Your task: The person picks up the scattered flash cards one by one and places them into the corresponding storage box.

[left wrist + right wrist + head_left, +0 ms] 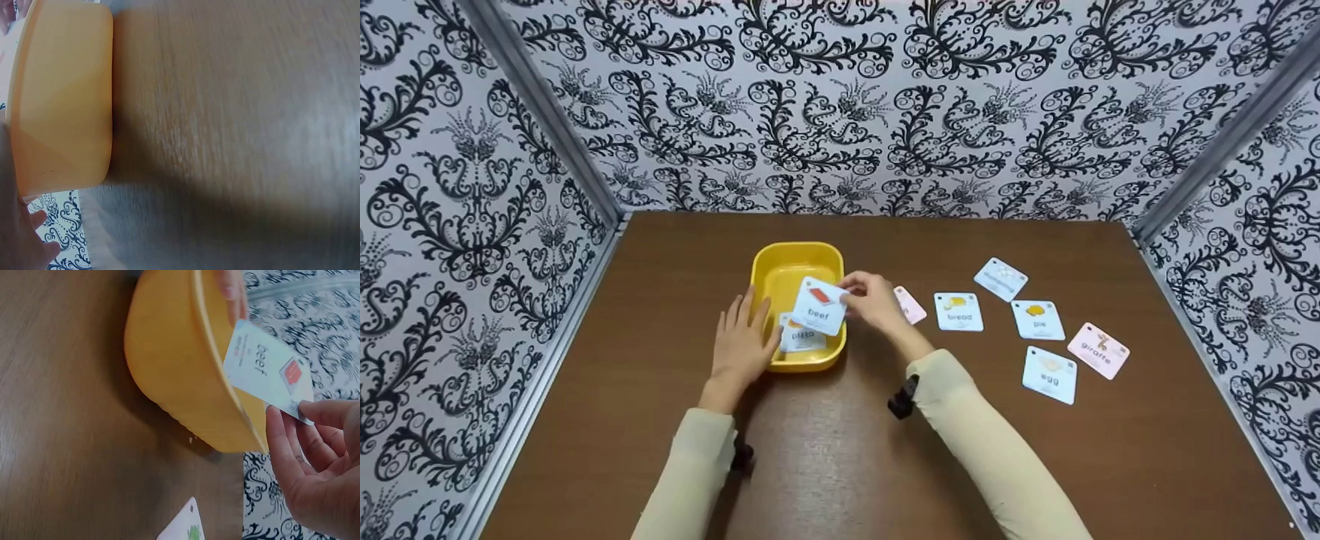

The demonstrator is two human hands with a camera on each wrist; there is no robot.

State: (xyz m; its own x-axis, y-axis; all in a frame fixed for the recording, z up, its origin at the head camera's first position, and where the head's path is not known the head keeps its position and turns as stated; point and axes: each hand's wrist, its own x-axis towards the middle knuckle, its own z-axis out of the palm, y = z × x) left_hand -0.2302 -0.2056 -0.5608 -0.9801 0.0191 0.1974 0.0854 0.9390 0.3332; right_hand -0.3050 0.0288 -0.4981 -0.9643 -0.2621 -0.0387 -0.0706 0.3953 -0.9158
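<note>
My right hand [876, 298] pinches the corner of a white card printed "beef" [818, 306] between thumb and fingers, over the right side of a yellow tray [797, 247]. In the right wrist view the beef card [270, 371] slants across the tray's rim [211, 346]. A "pizza" card [802, 341] lies inside the tray, partly covered by the beef card. My left hand [742, 341] rests at the tray's left edge with its fingers spread and fairly straight. The left wrist view shows the tray's outer wall [64, 101] beside that hand.
Right of the tray lie several cards on the brown table [825, 465]: bread [959, 311], pie [1038, 320], egg [1049, 374], pink giraffe [1099, 350] and a blue-bordered one [1000, 279]. Another pink card [910, 305] is partly hidden behind my right hand. Patterned walls enclose the table.
</note>
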